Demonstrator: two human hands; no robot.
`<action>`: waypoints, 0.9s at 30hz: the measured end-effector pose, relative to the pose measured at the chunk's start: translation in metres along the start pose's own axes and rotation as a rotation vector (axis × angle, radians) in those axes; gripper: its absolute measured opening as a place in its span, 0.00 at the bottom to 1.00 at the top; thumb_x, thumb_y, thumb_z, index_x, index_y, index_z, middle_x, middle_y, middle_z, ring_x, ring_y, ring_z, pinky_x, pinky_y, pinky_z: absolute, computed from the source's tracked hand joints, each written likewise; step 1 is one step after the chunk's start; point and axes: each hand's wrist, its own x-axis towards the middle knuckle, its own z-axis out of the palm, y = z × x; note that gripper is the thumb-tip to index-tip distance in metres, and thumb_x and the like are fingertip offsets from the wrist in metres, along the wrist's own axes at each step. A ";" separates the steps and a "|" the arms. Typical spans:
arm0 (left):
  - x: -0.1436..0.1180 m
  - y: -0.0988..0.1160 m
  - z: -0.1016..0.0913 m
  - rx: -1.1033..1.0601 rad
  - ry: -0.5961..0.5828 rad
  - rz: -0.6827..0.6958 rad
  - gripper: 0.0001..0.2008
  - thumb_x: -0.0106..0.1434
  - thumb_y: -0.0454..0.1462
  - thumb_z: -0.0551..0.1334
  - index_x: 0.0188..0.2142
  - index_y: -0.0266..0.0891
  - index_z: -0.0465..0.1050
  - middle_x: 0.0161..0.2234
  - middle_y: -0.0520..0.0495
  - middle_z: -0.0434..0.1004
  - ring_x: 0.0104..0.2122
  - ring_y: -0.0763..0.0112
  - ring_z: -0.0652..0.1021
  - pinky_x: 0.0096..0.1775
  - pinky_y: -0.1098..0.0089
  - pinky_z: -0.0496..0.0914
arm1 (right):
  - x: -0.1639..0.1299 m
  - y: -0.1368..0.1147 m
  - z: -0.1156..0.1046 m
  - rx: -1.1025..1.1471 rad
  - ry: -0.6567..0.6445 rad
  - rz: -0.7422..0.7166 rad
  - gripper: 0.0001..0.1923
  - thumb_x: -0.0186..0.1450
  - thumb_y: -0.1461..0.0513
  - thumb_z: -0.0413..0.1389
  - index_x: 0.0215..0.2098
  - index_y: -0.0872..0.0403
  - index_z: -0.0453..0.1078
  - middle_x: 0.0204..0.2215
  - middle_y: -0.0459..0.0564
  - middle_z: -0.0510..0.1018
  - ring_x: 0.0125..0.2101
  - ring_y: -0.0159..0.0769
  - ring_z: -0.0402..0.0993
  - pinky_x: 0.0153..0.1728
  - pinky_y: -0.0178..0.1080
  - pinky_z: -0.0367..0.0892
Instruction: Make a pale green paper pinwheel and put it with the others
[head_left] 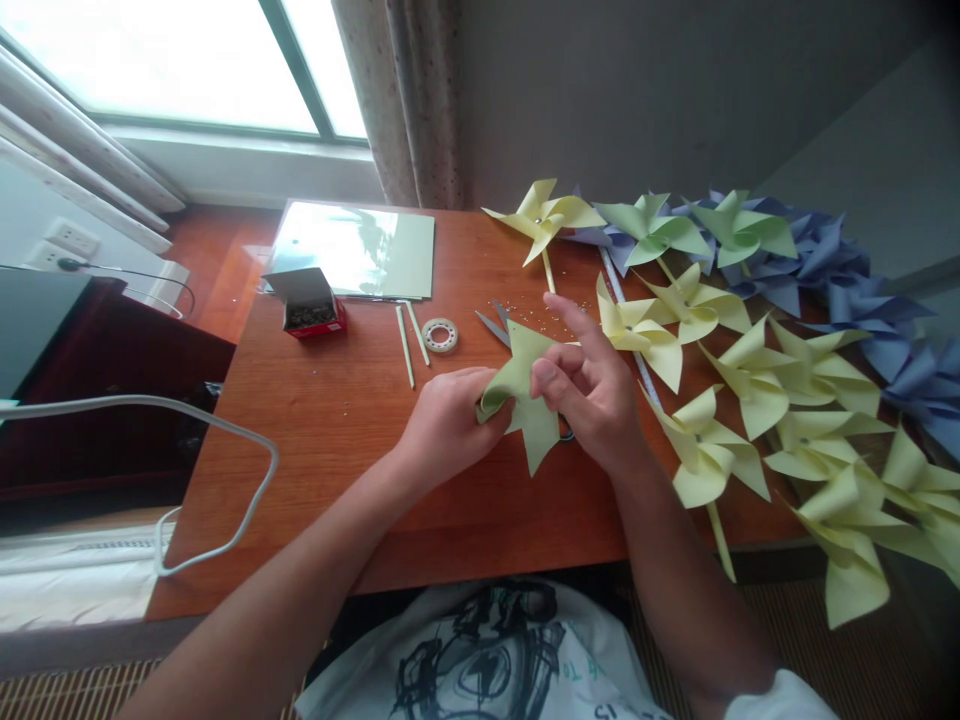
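White shirt fabric (480,660) with a dark brush-like print sits nearest the camera, just below the front edge of the wooden desk (337,430). Over the desk, the left hand (457,415) is closed around the curled vane of a light-green paper pinwheel (536,430), keeping its pointed tips spread up and down. The right hand (596,400) is at the other side of that paper, its index finger raised and its thumb and remaining fingers curled by the surface (whether they pinch anything, I cannot tell).

Beneath the pinwheel are scissors (493,326), partly covered, with open blades showing beyond it. Tiny pale bits (525,312) are scattered near the blades. To their left are a roll of tape (440,336), 2 pale paper sticks (406,346), and a red box (315,318), lid up, holding small dark pieces. Behind these lie pale sheets (413,255) beside a glossy cover.

On the right, finished-looking yellow pinwheels (701,455) crowd the desk, with 2 green pinwheels (651,228) farther back and a heap of blue pinwheels (825,255) along the far right. White cable (274,460) loops over the left edge.
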 end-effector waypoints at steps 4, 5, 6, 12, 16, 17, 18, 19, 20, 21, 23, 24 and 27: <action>0.000 0.000 0.001 0.072 -0.038 0.014 0.09 0.61 0.34 0.58 0.24 0.39 0.66 0.24 0.52 0.69 0.24 0.72 0.67 0.29 0.72 0.59 | 0.002 -0.001 -0.001 -0.004 -0.016 0.040 0.20 0.70 0.55 0.58 0.58 0.48 0.70 0.24 0.42 0.75 0.23 0.31 0.66 0.24 0.34 0.65; 0.000 0.000 0.001 0.081 -0.037 0.010 0.08 0.61 0.34 0.58 0.24 0.39 0.67 0.24 0.52 0.69 0.24 0.72 0.67 0.29 0.72 0.59 | 0.002 -0.001 -0.001 0.005 0.001 0.039 0.18 0.70 0.54 0.58 0.56 0.48 0.72 0.25 0.42 0.76 0.24 0.31 0.68 0.25 0.34 0.66; 0.000 -0.001 0.001 0.084 -0.033 0.004 0.08 0.61 0.35 0.58 0.25 0.39 0.67 0.25 0.51 0.70 0.24 0.72 0.67 0.30 0.72 0.59 | 0.002 0.000 -0.001 0.020 0.029 0.033 0.16 0.70 0.54 0.57 0.53 0.49 0.74 0.27 0.43 0.78 0.25 0.31 0.70 0.25 0.34 0.67; 0.000 -0.003 -0.002 -0.064 0.034 -0.080 0.11 0.61 0.37 0.60 0.22 0.38 0.65 0.22 0.54 0.66 0.24 0.74 0.65 0.29 0.73 0.59 | 0.003 0.002 -0.002 0.039 0.166 0.026 0.07 0.68 0.58 0.59 0.38 0.50 0.80 0.31 0.46 0.81 0.30 0.33 0.75 0.29 0.35 0.70; 0.001 -0.005 -0.003 -0.274 0.097 -0.218 0.11 0.59 0.40 0.62 0.23 0.37 0.69 0.22 0.53 0.66 0.25 0.73 0.66 0.28 0.73 0.61 | 0.004 0.002 -0.002 -0.016 0.103 0.010 0.04 0.63 0.62 0.64 0.37 0.50 0.79 0.33 0.45 0.83 0.30 0.34 0.76 0.29 0.36 0.70; 0.001 -0.006 -0.003 -0.328 0.110 -0.247 0.11 0.58 0.40 0.63 0.23 0.37 0.70 0.23 0.53 0.66 0.25 0.72 0.67 0.28 0.73 0.62 | 0.004 0.002 -0.002 -0.043 0.084 -0.003 0.04 0.62 0.63 0.64 0.37 0.51 0.79 0.32 0.45 0.82 0.29 0.34 0.76 0.29 0.36 0.70; 0.001 -0.006 -0.003 -0.382 0.116 -0.272 0.10 0.57 0.40 0.64 0.24 0.36 0.72 0.23 0.53 0.67 0.26 0.72 0.67 0.28 0.73 0.62 | 0.005 0.002 -0.001 -0.070 0.068 -0.016 0.04 0.61 0.64 0.65 0.36 0.51 0.79 0.31 0.45 0.82 0.29 0.33 0.75 0.29 0.36 0.69; 0.001 -0.007 -0.003 -0.432 0.119 -0.293 0.09 0.56 0.40 0.65 0.25 0.36 0.73 0.23 0.52 0.68 0.26 0.71 0.68 0.29 0.73 0.63 | 0.005 0.002 -0.001 -0.096 0.055 -0.024 0.04 0.61 0.65 0.65 0.35 0.52 0.79 0.30 0.44 0.82 0.29 0.33 0.75 0.28 0.36 0.69; 0.002 -0.007 -0.003 -0.476 0.120 -0.313 0.08 0.55 0.39 0.65 0.26 0.36 0.74 0.23 0.52 0.69 0.26 0.71 0.69 0.29 0.72 0.64 | 0.005 0.002 0.000 -0.120 0.048 -0.031 0.03 0.61 0.65 0.65 0.35 0.52 0.79 0.29 0.44 0.81 0.28 0.32 0.75 0.28 0.35 0.68; 0.002 -0.007 -0.002 -0.515 0.120 -0.330 0.08 0.55 0.39 0.66 0.26 0.35 0.75 0.23 0.52 0.70 0.25 0.71 0.69 0.29 0.72 0.65 | 0.006 0.002 0.000 -0.143 0.045 -0.038 0.03 0.61 0.65 0.65 0.34 0.52 0.79 0.29 0.44 0.81 0.28 0.32 0.75 0.28 0.35 0.68; 0.002 -0.007 -0.002 -0.569 0.119 -0.354 0.08 0.55 0.39 0.66 0.27 0.35 0.75 0.24 0.52 0.71 0.25 0.71 0.70 0.30 0.71 0.67 | 0.006 0.004 0.001 -0.188 0.043 -0.058 0.04 0.61 0.66 0.65 0.35 0.51 0.78 0.29 0.44 0.81 0.29 0.32 0.74 0.29 0.36 0.68; 0.002 -0.006 -0.002 -0.587 0.120 -0.363 0.08 0.55 0.39 0.67 0.27 0.35 0.76 0.24 0.52 0.72 0.25 0.71 0.71 0.30 0.71 0.67 | 0.005 0.004 0.001 -0.208 0.042 -0.072 0.04 0.61 0.66 0.65 0.35 0.51 0.78 0.30 0.44 0.81 0.29 0.32 0.74 0.29 0.36 0.68; 0.002 -0.006 -0.001 -0.622 0.127 -0.373 0.09 0.55 0.40 0.68 0.28 0.35 0.76 0.24 0.51 0.73 0.26 0.70 0.72 0.31 0.71 0.68 | 0.005 0.006 0.001 -0.258 0.047 -0.116 0.05 0.61 0.66 0.64 0.35 0.51 0.78 0.30 0.44 0.80 0.29 0.33 0.73 0.30 0.36 0.68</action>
